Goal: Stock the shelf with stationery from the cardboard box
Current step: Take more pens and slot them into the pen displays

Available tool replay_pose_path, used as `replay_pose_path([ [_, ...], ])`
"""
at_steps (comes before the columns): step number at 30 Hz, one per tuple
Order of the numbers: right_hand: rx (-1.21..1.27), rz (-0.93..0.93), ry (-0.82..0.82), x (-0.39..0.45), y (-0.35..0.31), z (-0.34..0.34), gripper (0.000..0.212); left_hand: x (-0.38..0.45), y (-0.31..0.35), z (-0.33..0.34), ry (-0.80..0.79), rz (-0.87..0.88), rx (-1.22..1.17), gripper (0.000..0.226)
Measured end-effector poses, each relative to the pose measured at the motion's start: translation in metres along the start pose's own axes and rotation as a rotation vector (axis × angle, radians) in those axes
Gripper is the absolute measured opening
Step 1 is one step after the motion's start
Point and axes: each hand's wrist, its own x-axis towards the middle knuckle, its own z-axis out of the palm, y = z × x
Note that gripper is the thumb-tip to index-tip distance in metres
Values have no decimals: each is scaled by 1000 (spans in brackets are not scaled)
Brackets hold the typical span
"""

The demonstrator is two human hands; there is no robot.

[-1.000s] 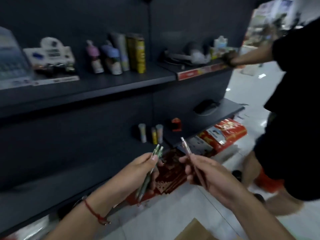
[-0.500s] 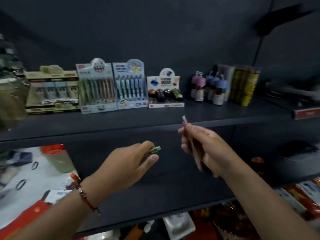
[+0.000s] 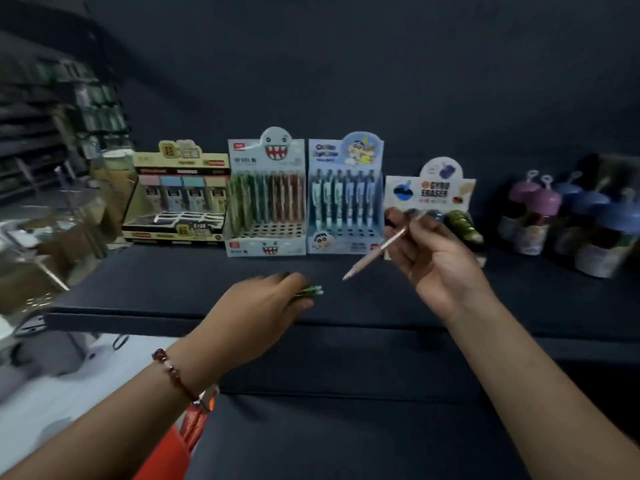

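I see L hand (image 3: pixel 266 303) gripping green pens (image 3: pixel 311 292), count unclear | R hand (image 3: pixel 433 258) pinching 1 pink pen (image 3: pixel 377 250) | shelf (image 3: pixel 173 289): 4 display boxes far side

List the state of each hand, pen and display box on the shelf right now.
left hand: grips green pens above the shelf
right hand: pinches a pink pen, tip pointing down-left
shark pen box: upright, back rows filled, front holes empty
cartoon pen box: upright, front holes empty
eraser box: upright, partly hidden by the right hand
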Motion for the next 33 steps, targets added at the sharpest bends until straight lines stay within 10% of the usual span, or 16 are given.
replay_pose_path([
  [14,-351,-177,-29,128,33,60,16,20,-84,20,-4,-231,72,41],
  [20,-837,-588,-126,159,37,83,18,40,-116,26,11,-141,50,40],
  [33,-1378,-731,-31,181,65,83,24,62,-166,49,120,164,9,39],
])
